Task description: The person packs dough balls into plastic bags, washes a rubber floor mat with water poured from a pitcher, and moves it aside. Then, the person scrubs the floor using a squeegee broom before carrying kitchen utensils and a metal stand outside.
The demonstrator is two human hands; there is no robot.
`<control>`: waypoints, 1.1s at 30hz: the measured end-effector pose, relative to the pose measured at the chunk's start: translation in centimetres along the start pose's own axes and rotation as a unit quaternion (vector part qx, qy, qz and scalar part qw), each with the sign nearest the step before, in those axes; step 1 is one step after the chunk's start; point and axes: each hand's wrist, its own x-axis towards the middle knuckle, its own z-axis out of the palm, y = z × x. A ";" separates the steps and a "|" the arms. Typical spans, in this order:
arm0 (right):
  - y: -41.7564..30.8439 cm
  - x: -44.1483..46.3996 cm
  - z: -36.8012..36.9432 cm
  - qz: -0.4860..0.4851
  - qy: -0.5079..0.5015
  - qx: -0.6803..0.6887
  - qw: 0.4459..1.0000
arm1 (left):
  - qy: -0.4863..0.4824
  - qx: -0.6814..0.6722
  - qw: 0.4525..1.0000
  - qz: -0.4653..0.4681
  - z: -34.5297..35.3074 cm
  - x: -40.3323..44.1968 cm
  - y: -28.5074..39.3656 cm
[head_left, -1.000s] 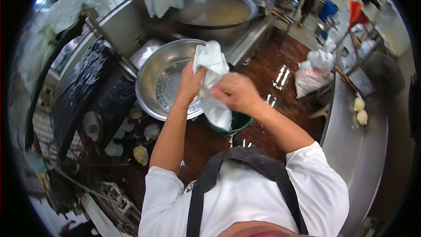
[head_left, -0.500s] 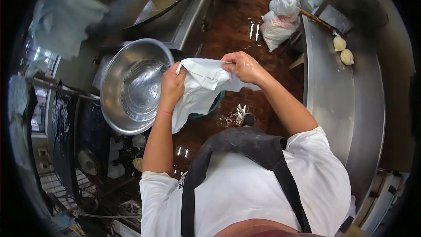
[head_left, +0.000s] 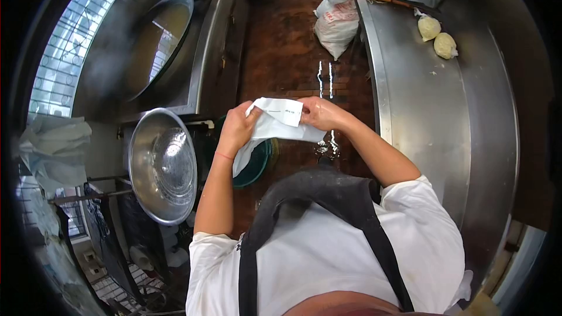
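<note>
A thin white cloth point(head_left: 281, 124) with small dark print is stretched between my two hands in front of my body. Closed on its left end, my left hand point(head_left: 236, 127) has the thumb pressed on top. The fingers of my right hand point(head_left: 321, 113) pinch the right end near the print. One part of the cloth hangs below my left hand, over a green tub point(head_left: 256, 165) that is partly hidden. To the left of my left arm stands a large metal bowl point(head_left: 163, 167), tilted in view, its inside wet and shiny.
A big pan of cloudy liquid point(head_left: 161, 41) steams at the upper left. White sacks point(head_left: 338, 20) stand on the wet brick floor point(head_left: 275, 41) ahead. Two tied bags of pale stuff point(head_left: 438, 36) lie on the steel counter point(head_left: 421, 117) at right. More white cloth point(head_left: 55, 146) hangs at left.
The view has shifted, so the bowl appears lower and the pan shows more fully. My hands sit slightly lower and closer together, and the cloth's printed edge is flatter.
</note>
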 end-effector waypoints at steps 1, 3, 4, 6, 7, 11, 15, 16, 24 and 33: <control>0.5 0.0 0.0 -0.056 0.030 0.015 0.998 | -0.010 0.008 1.000 0.007 0.3 0.6 0.1; 0.9 0.1 -1.2 0.012 0.023 0.003 1.000 | -0.032 0.023 0.999 0.022 1.5 2.4 -0.3; 0.8 0.3 -1.7 0.047 0.021 -0.002 0.999 | -0.017 0.032 0.998 0.045 1.9 3.3 -1.0; 2.2 0.6 -2.4 0.104 0.062 0.034 0.992 | 0.061 0.000 0.998 0.020 2.5 6.0 -1.5; 3.1 0.8 -2.5 0.133 0.083 0.050 0.986 | 0.099 -0.019 0.995 0.007 3.0 7.2 -1.4; 4.8 1.7 -4.9 0.197 0.202 0.027 0.959 | 0.278 -0.078 0.957 0.037 4.0 9.6 0.4; 8.5 5.4 -4.7 0.195 0.222 0.040 0.955 | -0.220 -0.268 0.929 -0.128 8.5 11.0 1.3; 8.7 6.7 -4.6 0.175 0.213 0.080 0.958 | -0.200 -0.321 0.914 -0.148 9.8 12.5 0.3; 8.6 16.3 -10.2 0.134 0.202 0.085 0.967 | -0.233 -0.495 0.816 -0.187 8.2 27.2 -4.6; 21.9 10.7 -19.9 0.445 0.302 -0.301 0.788 | -0.105 -0.628 0.756 -0.154 5.8 45.2 -6.6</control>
